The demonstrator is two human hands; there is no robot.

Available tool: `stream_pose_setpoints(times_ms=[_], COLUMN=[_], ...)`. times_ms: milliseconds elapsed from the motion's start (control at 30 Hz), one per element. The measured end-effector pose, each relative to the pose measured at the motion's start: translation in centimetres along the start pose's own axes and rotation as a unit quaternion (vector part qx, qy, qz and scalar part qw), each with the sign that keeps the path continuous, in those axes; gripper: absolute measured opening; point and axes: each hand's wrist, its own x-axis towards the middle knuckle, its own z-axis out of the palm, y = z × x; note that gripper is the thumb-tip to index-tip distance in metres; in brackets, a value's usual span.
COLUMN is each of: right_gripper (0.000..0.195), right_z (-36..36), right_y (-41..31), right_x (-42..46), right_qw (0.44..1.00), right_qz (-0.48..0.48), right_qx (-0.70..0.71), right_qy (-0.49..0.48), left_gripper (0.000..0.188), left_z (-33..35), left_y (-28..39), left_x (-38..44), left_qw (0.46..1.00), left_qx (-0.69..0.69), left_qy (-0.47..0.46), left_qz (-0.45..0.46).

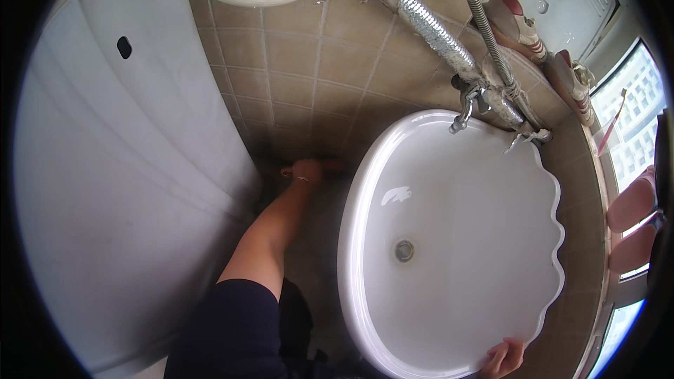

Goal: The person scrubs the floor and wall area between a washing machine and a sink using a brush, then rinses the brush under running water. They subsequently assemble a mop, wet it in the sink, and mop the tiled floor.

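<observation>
Down in the dim gap beside the sink, my left hand [308,169] is closed around a reddish-brown object [333,165], perhaps a brush. One end of it pokes out to the left of my fist; shadow hides its exact form. A white ceramic pedestal-style washbasin [447,189] with a scalloped back rim fills the right side. On its near right rim rests my right hand [504,359], fingers bent over the edge and partly cut off by the frame. A round drain [404,251] sits in the basin's floor.
A pale appliance side panel [116,168] borders the gap on the left. Behind stands a brown tiled wall [295,52]. Above the basin are a chrome tap [463,108], a foil-wrapped pipe [421,13] and a metal hose [482,21]. Sneakers [518,31] and pink slippers [632,205] line the ledge.
</observation>
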Motion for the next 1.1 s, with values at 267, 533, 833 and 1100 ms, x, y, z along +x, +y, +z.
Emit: stream_pose_setpoints(times_ms=[267, 533, 833, 1100], right_gripper=[0.012, 0.011, 0.009, 0.009], right_z=[0.5, 0.6, 1.1, 1.0], right_y=[-0.4, 0.2, -0.2, 0.2], right_x=[0.2, 0.0, 0.5, 0.0], right_qw=[1.000, 0.999, 1.000, 0.999], right_qz=[0.012, 0.005, -0.001, 0.002], right_qx=[-0.020, 0.038, 0.017, 0.033], right_qy=[0.000, 0.005, 0.003, 0.012], left_gripper=[0.032, 0.034, 0.033, 0.035], left_z=[-15.4, -6.3, -9.3, -7.9], left_y=[3.2, 0.3, 0.1, 1.3], left_x=[-0.1, 1.0, 1.1, 1.3], left_qw=[0.818, 0.554, 0.519, 0.502], left_qx=[-0.336, -0.739, -0.779, -0.815], left_qy=[0.467, 0.348, 0.335, 0.275], left_qz=[0.010, -0.160, -0.108, -0.093])
